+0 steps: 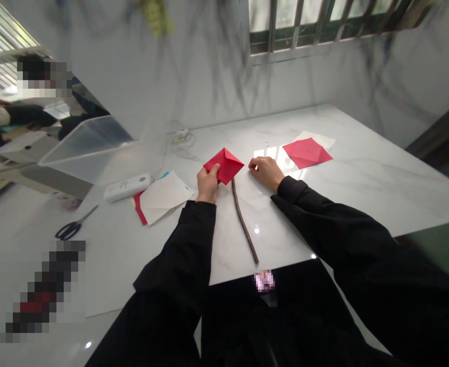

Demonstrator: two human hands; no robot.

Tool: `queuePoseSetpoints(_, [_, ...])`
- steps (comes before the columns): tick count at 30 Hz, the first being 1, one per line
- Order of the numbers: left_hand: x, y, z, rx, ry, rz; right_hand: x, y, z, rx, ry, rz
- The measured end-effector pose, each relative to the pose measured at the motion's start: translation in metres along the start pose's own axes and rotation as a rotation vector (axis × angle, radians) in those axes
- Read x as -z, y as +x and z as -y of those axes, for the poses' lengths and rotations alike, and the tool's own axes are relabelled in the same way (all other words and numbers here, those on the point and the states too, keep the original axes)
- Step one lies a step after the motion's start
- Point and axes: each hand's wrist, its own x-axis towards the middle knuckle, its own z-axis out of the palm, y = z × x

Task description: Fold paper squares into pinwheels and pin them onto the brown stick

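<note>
My left hand [208,182] is closed on a folded red paper [230,162], its thumb pressed on the front and the other fingers behind. One flap of the paper stands raised along a crease. Below the paper a thin brown stick [241,218] runs down toward the table's front edge; its top end is hidden, so I cannot tell whether it is joined to the paper. Just right of the paper, my right hand [267,172] is held low over the table with its fingers curled and pinched. Anything between those fingertips is too small to make out.
Right of my hands lies a red square sheet [307,153] with a pale sheet under it. At left are white paper [165,198], a white oblong device [128,187], scissors [73,228] and a clear plastic bin [90,148]. A person sits beyond the bin.
</note>
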Motion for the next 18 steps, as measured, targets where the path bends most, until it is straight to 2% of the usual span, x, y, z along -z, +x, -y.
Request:
queuePoseSetpoints(7, [0.005,-0.002,-0.004,0.014,-0.027,-0.030,0.000,-0.010,0.024,0.130,-0.172,0.144])
queuePoseSetpoints(11, [0.007,0.000,-0.003,0.037,-0.041,-0.031,-0.002,-0.022,0.031,0.202,-0.224,0.138])
queuePoseSetpoints(14, [0.008,0.000,-0.003,0.037,-0.061,-0.019,-0.002,-0.020,0.023,0.177,-0.260,0.108])
queuePoseSetpoints(18, [0.008,-0.003,-0.005,0.059,-0.124,0.033,0.005,0.001,-0.008,0.038,-0.305,0.074])
